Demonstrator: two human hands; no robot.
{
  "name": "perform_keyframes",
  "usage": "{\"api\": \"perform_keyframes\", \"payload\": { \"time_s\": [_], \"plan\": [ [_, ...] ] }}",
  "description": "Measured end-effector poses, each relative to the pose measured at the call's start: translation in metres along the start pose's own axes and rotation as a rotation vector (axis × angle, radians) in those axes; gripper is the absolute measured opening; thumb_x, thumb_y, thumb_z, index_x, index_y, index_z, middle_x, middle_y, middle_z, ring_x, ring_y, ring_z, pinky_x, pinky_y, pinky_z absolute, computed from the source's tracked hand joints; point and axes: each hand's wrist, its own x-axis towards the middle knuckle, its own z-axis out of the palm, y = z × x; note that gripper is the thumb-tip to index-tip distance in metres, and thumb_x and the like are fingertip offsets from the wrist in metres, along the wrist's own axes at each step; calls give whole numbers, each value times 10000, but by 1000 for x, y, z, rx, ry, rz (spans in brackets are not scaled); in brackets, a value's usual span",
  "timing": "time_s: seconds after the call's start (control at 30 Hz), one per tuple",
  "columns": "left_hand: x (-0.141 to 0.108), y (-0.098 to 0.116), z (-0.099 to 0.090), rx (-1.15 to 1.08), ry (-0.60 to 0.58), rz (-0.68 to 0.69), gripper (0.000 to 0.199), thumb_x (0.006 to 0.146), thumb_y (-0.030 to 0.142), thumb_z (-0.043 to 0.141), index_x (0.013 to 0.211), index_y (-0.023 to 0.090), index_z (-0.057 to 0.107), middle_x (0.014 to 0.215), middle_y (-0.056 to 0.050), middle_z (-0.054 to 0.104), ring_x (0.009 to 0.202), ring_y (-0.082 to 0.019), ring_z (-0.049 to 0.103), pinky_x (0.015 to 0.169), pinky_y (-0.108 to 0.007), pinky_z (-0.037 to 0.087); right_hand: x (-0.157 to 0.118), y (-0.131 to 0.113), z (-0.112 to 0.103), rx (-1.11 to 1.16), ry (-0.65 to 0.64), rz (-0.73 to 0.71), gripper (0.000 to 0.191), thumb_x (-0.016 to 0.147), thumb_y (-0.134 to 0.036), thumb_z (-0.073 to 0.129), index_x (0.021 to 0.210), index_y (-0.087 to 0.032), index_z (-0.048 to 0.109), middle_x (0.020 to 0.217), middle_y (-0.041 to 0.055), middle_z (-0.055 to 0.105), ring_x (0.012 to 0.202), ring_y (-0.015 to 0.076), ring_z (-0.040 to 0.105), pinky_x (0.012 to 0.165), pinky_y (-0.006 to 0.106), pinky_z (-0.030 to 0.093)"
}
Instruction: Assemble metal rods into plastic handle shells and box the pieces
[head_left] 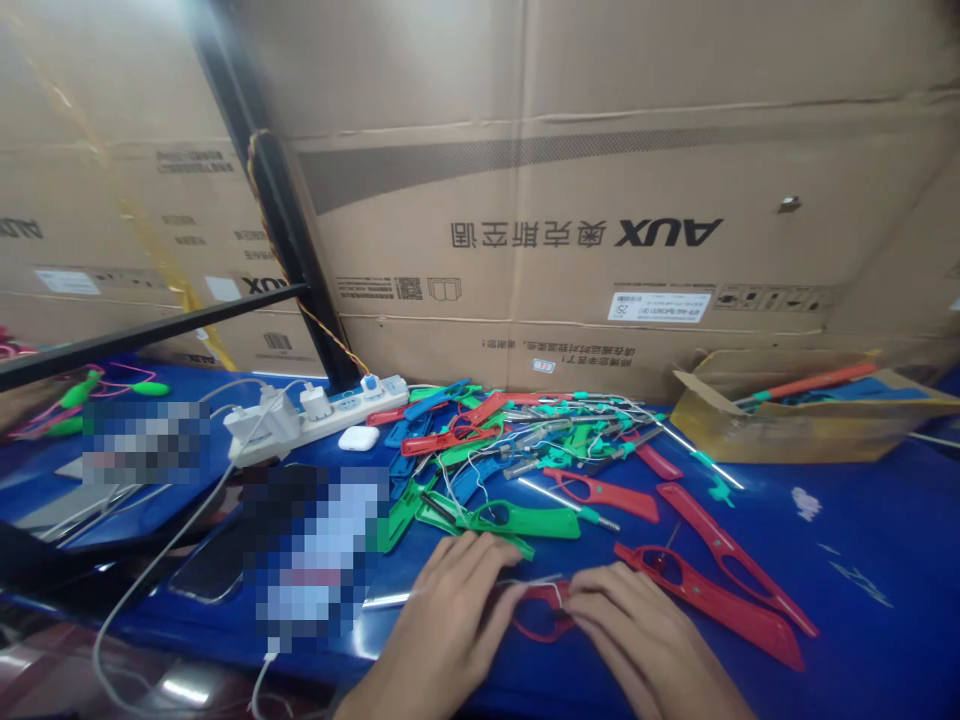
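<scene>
Both hands meet at the table's front edge around a red plastic lighter shell with a finger loop and a thin white wire. My left hand grips its left end, and a metal tube sticks out to the left of that hand. The shell's right end is pinched by my right hand. Just beyond the fingers lies a green shell. To the right rest red shells, one near my right hand. Behind them is a heap of red, green and blue shells with wires and metal tubes.
A cardboard box with parts stands at the back right. At the left are a power strip, a white earphone case, phones and a trailing white cable. Large cartons and a black frame post rise behind the blue table.
</scene>
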Motion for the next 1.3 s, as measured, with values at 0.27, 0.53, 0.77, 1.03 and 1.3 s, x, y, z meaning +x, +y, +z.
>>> {"api": "perform_keyframes", "payload": {
  "time_s": [0.27,0.53,0.77,1.03,1.3],
  "plan": [
    [-13,-18,-21,35,18,45,184,1042,258,527,1180,257,650,1110,-52,706,1006,-220,690,934,-386,555,-4,2,-7,149,5,16,304,1019,-151,477,1184,-277,698,1123,35,750,980,162,734,839,241,629],
    [-12,-24,-23,-31,-51,6,148,1046,194,511,1054,245,650,1057,-31,685,959,-195,654,861,-323,507,-8,11,1,289,50,122,166,1014,-229,576,1163,-255,646,1057,32,755,942,165,743,852,223,617],
    [-14,-20,-23,-65,-112,-5,140,1048,206,518,1068,253,649,1047,-20,687,963,-197,654,856,-335,486,-3,5,-6,282,-46,63,375,1005,-82,478,1278,-295,622,1123,29,721,1007,151,718,897,228,601],
    [-13,-21,-20,-44,-152,-61,159,1064,253,497,1079,274,654,1087,-15,671,1015,-205,637,914,-367,452,-16,14,12,123,-183,20,621,942,10,431,1452,-335,513,1197,54,667,993,154,666,894,275,588],
    [-12,-21,-21,-80,-145,-37,142,1067,268,508,1093,280,647,1081,-7,670,1000,-198,628,886,-333,439,-15,14,19,-28,-212,-63,678,925,-21,495,1512,-359,465,1162,68,659,970,189,623,846,318,562]
  ]
}}
